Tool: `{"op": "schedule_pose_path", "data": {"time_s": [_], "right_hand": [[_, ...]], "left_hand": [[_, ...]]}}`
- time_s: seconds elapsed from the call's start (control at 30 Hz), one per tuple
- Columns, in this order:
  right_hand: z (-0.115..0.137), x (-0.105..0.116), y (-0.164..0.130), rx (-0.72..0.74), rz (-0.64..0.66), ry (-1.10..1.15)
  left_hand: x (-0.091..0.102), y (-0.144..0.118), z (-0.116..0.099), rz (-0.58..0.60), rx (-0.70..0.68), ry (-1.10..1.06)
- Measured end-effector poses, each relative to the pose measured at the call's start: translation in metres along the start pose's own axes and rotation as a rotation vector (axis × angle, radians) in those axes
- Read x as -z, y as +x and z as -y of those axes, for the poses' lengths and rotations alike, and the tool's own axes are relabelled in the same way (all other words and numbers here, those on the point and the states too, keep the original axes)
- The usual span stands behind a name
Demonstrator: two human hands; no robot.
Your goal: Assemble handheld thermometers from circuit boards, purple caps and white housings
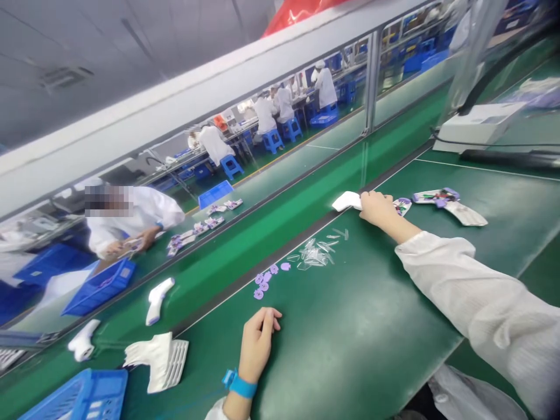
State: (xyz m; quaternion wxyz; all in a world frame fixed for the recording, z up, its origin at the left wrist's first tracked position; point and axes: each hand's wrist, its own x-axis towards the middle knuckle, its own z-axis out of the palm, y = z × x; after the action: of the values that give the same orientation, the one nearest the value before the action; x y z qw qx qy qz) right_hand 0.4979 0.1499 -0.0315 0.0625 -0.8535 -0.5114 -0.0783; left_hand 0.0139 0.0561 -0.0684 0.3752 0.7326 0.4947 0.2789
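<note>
My right hand (380, 208) is closed around a white thermometer-gun housing (347, 201) near the belt-side edge of the green table. Just beyond the fingers shows a purple-rimmed part with exposed insides (402, 205); whether it belongs to the held piece I cannot tell. Farther right lies an opened thermometer gun (450, 204) with wires and purple parts showing. My left hand (259, 338), with a blue strap (240, 385) on its wrist, rests on the table, fingers curled together and nothing visible in them. Ahead of it lie small purple parts (264, 280) and a heap of clear plastic pieces (315, 254).
A stack of white housings (161, 361) and a blue crate (83, 396) stand at the left. Two white thermometer guns (160, 300) lie on the green conveyor belt (236, 254). Across it, a co-worker (135, 216) handles a part. A white box (475, 125) sits at far right.
</note>
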Motion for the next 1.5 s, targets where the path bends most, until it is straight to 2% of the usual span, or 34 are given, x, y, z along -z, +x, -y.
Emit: {"op": "schedule_pose_path", "data": {"time_s": [0.17, 0.3, 0.47, 0.57, 0.63, 0.67, 0.7, 0.73, 0.83, 0.87, 0.93, 1.03, 1.1, 1.17, 1.23, 1.3, 1.33, 1.4, 1.5], "right_hand": [[-0.011, -0.003, -0.001, 0.088, 0.022, -0.025], [-0.016, 0.005, -0.011, 0.192, 0.004, 0.003], [-0.009, 0.034, -0.021, 0.4, -0.112, 0.184], [0.014, 0.059, -0.038, 0.506, -0.236, 0.349], [0.042, 0.077, -0.063, 0.666, -0.271, 0.486], [0.058, 0.086, -0.079, 0.824, -0.264, 0.626], [0.076, 0.094, -0.098, 1.041, -0.226, 0.789], [0.093, 0.101, -0.116, 1.241, -0.156, 0.933], [0.139, 0.114, -0.165, 1.635, 0.121, 1.09], [0.15, 0.116, -0.176, 1.706, 0.201, 1.098], [0.164, 0.12, -0.185, 1.784, 0.307, 1.076], [0.167, 0.128, -0.173, 1.817, 0.402, 0.977], [0.159, 0.134, -0.154, 1.748, 0.458, 0.924], [0.149, 0.134, -0.133, 1.533, 0.471, 0.949], [0.143, 0.127, -0.119, 1.213, 0.427, 1.041], [0.146, 0.113, -0.116, 0.948, 0.384, 1.107], [0.151, 0.105, -0.12, 0.877, 0.398, 1.109], [0.163, 0.09, -0.133, 0.873, 0.479, 1.068], [0.178, 0.073, -0.156, 1.044, 0.582, 1.051]], "left_hand": [[-0.002, -0.01, 0.01, 0.029, 0.066, -0.05], [-0.007, -0.021, 0.02, 0.016, 0.126, -0.117], [-0.001, -0.012, 0.011, 0.011, 0.114, -0.178], [0.003, 0.0, 0.001, 0.01, 0.102, -0.366], [0.004, 0.005, -0.004, 0.059, 0.162, -0.642], [0.003, 0.007, -0.005, 0.127, 0.2, -0.787], [0.002, 0.008, -0.006, 0.21, 0.234, -0.922], [0.001, 0.009, -0.006, 0.31, 0.259, -1.034], [-0.002, 0.008, -0.001, 0.583, 0.266, -1.206], [-0.003, 0.007, 0.001, 0.624, 0.252, -1.214], [-0.005, 0.006, 0.007, 0.612, 0.224, -1.193], [-0.003, 0.007, 0.012, 0.459, 0.192, -1.164], [0.002, 0.01, 0.013, 0.343, 0.174, -1.153], [0.008, 0.012, 0.011, 0.21, 0.145, -1.122], [0.011, 0.011, 0.007, 0.095, 0.114, -1.074], [0.012, 0.009, 0.002, 0.036, 0.104, -1.025], [0.011, 0.006, -0.001, 0.027, 0.11, -0.995], [0.01, 0.001, -0.008, 0.032, 0.114, -0.877], [0.008, -0.005, -0.015, 0.039, 0.057, -0.594]]}}
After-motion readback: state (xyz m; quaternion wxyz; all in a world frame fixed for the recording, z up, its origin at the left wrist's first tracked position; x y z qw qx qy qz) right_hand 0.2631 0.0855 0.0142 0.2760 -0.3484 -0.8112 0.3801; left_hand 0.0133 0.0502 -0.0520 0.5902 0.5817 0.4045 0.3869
